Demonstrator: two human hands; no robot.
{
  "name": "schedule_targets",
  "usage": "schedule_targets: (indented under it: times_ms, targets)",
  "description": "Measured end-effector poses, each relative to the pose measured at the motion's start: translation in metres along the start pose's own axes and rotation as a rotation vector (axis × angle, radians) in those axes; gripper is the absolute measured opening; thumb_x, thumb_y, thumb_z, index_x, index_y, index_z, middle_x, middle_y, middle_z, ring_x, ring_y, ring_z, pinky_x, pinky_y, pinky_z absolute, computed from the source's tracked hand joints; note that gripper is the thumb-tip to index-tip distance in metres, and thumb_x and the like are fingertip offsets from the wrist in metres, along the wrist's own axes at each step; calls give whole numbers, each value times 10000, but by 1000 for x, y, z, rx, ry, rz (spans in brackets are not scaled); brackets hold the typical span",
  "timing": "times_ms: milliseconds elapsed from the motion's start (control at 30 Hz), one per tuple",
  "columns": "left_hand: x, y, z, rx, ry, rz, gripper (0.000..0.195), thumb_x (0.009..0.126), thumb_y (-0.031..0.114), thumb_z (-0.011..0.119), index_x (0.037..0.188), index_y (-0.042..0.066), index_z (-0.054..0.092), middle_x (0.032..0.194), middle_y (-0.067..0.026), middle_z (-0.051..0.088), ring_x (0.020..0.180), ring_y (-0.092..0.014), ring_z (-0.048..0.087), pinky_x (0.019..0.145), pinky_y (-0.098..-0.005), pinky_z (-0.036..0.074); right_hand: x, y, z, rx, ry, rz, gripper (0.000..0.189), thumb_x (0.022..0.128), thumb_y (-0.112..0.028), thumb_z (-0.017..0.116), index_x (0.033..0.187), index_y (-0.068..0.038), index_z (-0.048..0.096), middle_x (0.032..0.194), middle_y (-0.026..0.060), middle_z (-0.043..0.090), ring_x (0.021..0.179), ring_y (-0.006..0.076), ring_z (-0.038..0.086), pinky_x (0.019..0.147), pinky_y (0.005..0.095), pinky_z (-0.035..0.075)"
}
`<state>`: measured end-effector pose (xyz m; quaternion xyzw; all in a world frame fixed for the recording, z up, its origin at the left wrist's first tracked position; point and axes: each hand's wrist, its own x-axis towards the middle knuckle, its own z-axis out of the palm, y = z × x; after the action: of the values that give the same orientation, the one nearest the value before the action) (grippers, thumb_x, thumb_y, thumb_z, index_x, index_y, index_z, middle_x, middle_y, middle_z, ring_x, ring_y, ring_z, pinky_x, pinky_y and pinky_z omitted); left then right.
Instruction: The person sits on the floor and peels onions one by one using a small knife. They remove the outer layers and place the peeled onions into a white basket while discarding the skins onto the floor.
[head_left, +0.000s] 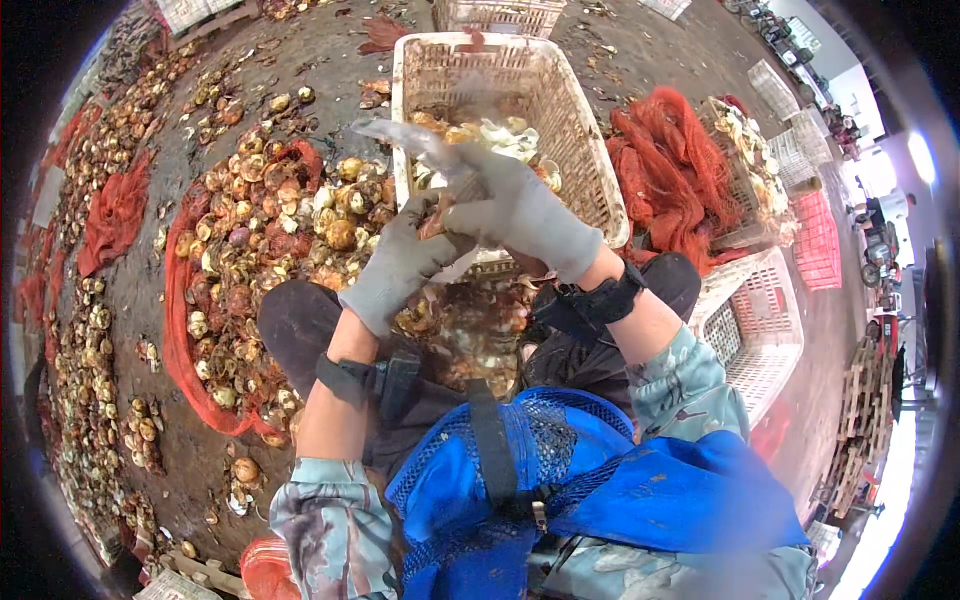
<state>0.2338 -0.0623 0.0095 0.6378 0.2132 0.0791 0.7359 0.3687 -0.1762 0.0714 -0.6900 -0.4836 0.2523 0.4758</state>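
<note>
Both hands wear grey gloves and meet over the near left edge of a dirty white plastic crate (600, 172) holding onions and pale peelings. My left hand (412, 259) is closed around a brownish onion (433, 223), mostly hidden between the gloves. My right hand (517, 210) holds a blurred knife (401, 136), its blade pointing up and left, close above the onion. To the left, a heap of onions (247, 202) lies on a red mesh sack (176, 315) spread on the ground. Onion skins (480, 322) lie between my knees.
Red mesh netting (667, 180) lies right of the crate, beside a crate of pale peelings (750, 157). Another white crate (765, 330) stands by my right knee. More onions (90, 352) lie at far left. A further crate (499, 16) stands beyond.
</note>
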Motion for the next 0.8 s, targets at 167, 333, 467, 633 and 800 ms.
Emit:
schedule_targets:
  times_ms: [167,333,467,633,800]
  targets:
    - [-25,31,-1,-104,-120,-112,679,812,138,733,1391,39,393,1080,-75,641,749,-100,632,548,-217,511,4,-4,-8,479,82,232,331,833,-117,694,1109,14,566,814,31,581,674,97,574,583,273,504]
    - [-25,22,-6,-362,-90,-60,561,852,312,682,1302,48,478,1161,-108,589,822,-163,660,621,-265,575,12,28,-51,460,141,308,380,845,-165,692,1166,-15,553,851,41,595,682,103,568,595,269,500]
    - [-2,4,-10,-751,-38,-34,595,939,584,485,1187,51,578,1035,-112,678,895,-221,691,697,-346,618,-2,105,-77,-768,193,201,633,790,-343,766,1266,-14,510,870,59,637,794,214,622,764,349,501]
    - [-1,0,-14,-628,-54,-62,703,923,664,438,1215,38,572,1052,-103,680,917,-223,692,771,-365,599,-34,84,-40,32,279,298,389,823,-114,700,1174,0,574,780,20,585,556,60,518,471,197,402]
    - [-9,2,2,-554,-211,-82,775,918,687,409,1294,19,524,1190,-106,626,1067,-205,631,908,-346,539,-54,58,-6,845,73,419,461,926,-266,641,1305,-36,512,916,26,617,687,70,583,586,221,500]
